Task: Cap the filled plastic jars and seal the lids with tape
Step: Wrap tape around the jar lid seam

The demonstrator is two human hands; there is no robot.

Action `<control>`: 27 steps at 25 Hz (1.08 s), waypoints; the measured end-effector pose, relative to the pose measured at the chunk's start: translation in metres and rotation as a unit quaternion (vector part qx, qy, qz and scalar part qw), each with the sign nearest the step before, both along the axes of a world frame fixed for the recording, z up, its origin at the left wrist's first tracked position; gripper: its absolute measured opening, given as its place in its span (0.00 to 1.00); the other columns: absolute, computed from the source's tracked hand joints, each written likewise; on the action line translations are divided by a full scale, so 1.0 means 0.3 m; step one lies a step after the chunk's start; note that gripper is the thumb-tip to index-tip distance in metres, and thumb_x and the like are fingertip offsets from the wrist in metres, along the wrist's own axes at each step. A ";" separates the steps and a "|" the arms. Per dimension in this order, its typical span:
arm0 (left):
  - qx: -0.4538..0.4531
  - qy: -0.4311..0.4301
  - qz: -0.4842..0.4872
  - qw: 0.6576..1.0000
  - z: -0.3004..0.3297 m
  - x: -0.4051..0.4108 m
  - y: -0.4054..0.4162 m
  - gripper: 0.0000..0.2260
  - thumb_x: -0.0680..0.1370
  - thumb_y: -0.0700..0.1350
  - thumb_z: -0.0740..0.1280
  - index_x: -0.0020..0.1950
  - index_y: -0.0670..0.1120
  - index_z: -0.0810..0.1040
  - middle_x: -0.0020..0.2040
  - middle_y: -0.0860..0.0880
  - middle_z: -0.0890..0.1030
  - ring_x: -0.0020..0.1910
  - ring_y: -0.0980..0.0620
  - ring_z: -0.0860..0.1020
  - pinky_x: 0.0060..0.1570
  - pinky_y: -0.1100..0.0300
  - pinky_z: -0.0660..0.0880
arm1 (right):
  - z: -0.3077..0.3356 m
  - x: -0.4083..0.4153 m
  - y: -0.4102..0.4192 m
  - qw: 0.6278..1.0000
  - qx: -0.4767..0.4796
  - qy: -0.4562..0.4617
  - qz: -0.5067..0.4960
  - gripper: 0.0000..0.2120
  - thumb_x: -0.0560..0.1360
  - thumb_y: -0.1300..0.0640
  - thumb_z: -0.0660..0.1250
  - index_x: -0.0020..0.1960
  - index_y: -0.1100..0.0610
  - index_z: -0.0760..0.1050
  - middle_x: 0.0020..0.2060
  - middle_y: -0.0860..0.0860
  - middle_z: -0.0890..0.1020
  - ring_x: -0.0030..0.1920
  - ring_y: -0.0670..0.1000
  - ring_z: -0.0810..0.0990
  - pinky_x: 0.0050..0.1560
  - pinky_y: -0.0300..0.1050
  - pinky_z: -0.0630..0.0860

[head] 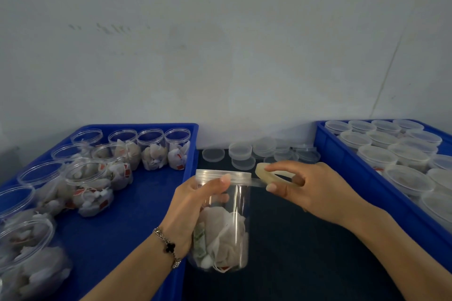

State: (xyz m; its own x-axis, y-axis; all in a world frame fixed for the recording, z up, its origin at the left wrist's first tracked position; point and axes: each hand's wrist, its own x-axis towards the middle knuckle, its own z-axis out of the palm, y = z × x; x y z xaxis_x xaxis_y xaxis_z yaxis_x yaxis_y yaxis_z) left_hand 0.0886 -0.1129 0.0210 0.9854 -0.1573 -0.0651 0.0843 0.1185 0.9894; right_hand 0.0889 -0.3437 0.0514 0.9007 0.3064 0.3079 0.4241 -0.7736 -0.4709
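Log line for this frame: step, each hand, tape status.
step: taping lid | left hand: grips capped jar | right hand: holds tape roll | tape strip: stretched from roll to lid

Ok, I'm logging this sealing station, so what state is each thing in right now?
Held jar: filled, capped, upright, gripped by the left hand.
Lid: on the jar, tape strip running to its rim.
Tape roll: pinched in the right hand, strip pulled out.
Left tray jars: filled, uncapped.
Right tray jars: capped.
Loose lids: lying on the table, unused.
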 end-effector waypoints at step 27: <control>0.083 -0.079 -0.196 0.974 -0.024 0.073 0.082 0.27 0.71 0.55 0.71 0.67 0.58 0.65 0.61 0.54 0.77 0.54 0.64 0.78 0.45 0.69 0.76 | -0.068 0.058 0.029 0.986 0.039 0.127 0.099 0.15 0.68 0.29 0.57 0.54 0.20 0.68 0.39 0.35 0.82 0.31 0.40 0.77 0.36 0.36 0.73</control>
State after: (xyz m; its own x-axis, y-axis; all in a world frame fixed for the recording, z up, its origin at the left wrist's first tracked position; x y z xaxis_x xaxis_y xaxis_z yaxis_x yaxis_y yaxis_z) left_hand 0.1106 -0.0883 0.0138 0.8518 -0.5232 0.0268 -0.0646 -0.0540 0.9964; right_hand 0.1064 -0.3351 0.0311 0.8765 0.4688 0.1098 0.4240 -0.6437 -0.6370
